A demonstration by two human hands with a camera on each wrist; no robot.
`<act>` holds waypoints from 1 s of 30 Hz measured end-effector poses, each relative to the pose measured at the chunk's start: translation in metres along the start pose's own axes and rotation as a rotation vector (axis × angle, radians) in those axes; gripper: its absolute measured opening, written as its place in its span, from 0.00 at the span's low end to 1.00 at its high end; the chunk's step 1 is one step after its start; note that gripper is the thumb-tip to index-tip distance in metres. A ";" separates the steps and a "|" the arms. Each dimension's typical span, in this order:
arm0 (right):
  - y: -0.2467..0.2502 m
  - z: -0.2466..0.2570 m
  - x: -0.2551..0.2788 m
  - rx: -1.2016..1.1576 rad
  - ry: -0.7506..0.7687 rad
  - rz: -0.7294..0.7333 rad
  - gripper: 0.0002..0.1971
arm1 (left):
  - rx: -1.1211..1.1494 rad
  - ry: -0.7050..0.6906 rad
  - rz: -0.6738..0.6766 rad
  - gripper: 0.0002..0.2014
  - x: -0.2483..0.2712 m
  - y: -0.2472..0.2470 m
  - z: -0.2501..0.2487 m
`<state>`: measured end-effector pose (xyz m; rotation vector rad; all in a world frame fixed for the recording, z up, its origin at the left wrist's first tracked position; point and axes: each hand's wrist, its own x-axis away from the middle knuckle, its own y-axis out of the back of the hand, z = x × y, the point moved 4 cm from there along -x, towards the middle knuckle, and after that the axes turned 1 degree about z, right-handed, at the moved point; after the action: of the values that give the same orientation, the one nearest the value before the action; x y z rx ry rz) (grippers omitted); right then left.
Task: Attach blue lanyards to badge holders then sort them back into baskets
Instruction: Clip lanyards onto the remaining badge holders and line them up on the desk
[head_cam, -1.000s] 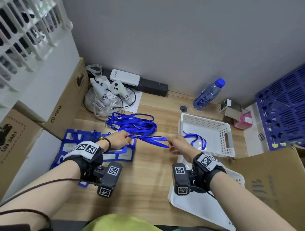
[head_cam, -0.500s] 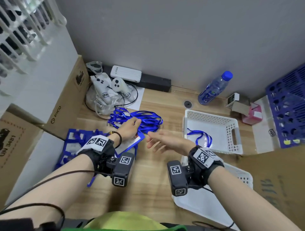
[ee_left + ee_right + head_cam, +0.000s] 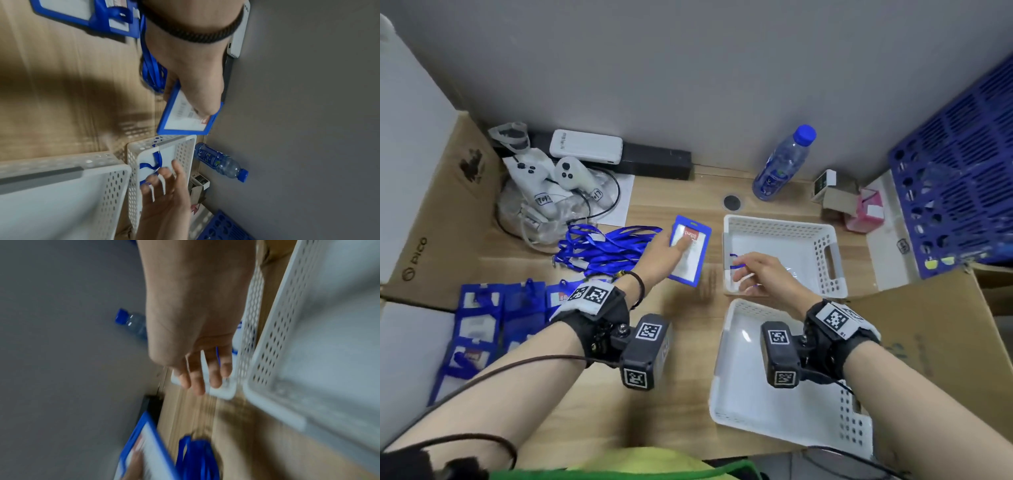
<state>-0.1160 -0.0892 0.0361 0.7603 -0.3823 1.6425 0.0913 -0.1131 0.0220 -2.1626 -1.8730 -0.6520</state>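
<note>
My left hand (image 3: 681, 246) pinches a blue badge holder (image 3: 688, 270) with a white card, thumb on its front, and holds it above the table just left of the far white basket (image 3: 808, 226). In the left wrist view the badge holder (image 3: 180, 125) hangs tilted over that basket's corner. My right hand (image 3: 743, 274) hovers over the far basket's left end with fingers spread and straight, above a blue lanyard (image 3: 157, 160) lying inside. A pile of blue lanyards (image 3: 602, 248) lies left of the held holder. More badge holders (image 3: 482, 325) lie at the far left.
A second white basket (image 3: 736, 404) sits near the table's front, right of centre. A water bottle (image 3: 780, 164), small boxes (image 3: 835, 195) and a blue crate (image 3: 955, 192) stand at the back right. White controllers (image 3: 551, 181) and cardboard boxes (image 3: 441, 212) fill the back left.
The lanyard stretched between both hands was let go. My left hand took a badge holder and lifted it rightward. My right hand opened and moved over the far basket.
</note>
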 end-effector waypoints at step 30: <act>0.043 -0.045 -0.125 0.900 0.181 0.007 0.04 | 0.036 0.244 -0.043 0.04 -0.034 -0.037 0.009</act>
<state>-0.1615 -0.1634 -0.0725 1.2424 0.5330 1.8590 0.0534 -0.1330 -0.0060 -1.9275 -1.7919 -0.8419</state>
